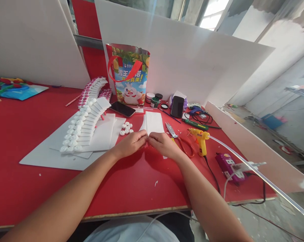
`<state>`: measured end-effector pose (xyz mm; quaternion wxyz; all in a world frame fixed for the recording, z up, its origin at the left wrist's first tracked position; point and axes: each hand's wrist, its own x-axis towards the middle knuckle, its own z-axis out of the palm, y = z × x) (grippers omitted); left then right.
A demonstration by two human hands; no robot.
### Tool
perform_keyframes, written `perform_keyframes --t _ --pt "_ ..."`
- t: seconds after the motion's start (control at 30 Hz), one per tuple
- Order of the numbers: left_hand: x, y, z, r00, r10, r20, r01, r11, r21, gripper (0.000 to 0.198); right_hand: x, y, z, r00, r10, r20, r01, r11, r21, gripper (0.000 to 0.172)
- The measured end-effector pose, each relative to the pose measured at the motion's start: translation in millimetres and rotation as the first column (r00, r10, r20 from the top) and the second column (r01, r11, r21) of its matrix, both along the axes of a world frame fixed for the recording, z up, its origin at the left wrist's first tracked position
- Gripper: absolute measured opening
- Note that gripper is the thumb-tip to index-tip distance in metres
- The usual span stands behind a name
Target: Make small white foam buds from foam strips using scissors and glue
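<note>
Both hands meet at the middle of the red table, thumbs close together. My left hand [136, 139] is closed, and so is my right hand [162, 144]; what lies between their fingertips is hidden. Just beyond them, at the fingers' far side, is a stack of white paper strips [154, 121]. Left of the stack lie several small white rolled rosettes [127, 128]. Further left, a curved fan of white folded pieces [84, 129], tipped with white rosettes, rests on white boards [47, 153]. Red-handled scissors [180, 139] lie beside my right hand.
A yellow glue gun [201, 139] with a long clear stick and a purple power strip [230, 167] are at the right. Along the back are a phone [123, 109], small paint jars [154, 102], a green-handled tool [196, 124] and a printed bag [130, 87].
</note>
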<state>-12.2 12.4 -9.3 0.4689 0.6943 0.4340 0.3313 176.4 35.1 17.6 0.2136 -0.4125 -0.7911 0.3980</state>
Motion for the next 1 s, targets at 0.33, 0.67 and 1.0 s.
perform_keyframes --t 0.33,0.67,1.0 --pt "8 3 7.2 0.911 0.215 0.352 -0.011 0.866 -0.499 0.045 3 -2 3.4 0.998 0.049 0.05 -0.061 0.958 0.28 0.023" --pt "0 9 6.4 0.782 0.282 0.556 0.251 0.673 -0.695 0.022 4 0 -3.1 0.975 0.033 0.22 -0.126 0.897 0.424 0.028" --pt "6 2 5.6 0.842 0.167 0.513 0.097 0.888 -0.449 0.024 -2 -2 -7.2 0.96 -0.19 -0.205 0.198 0.98 0.021 0.018"
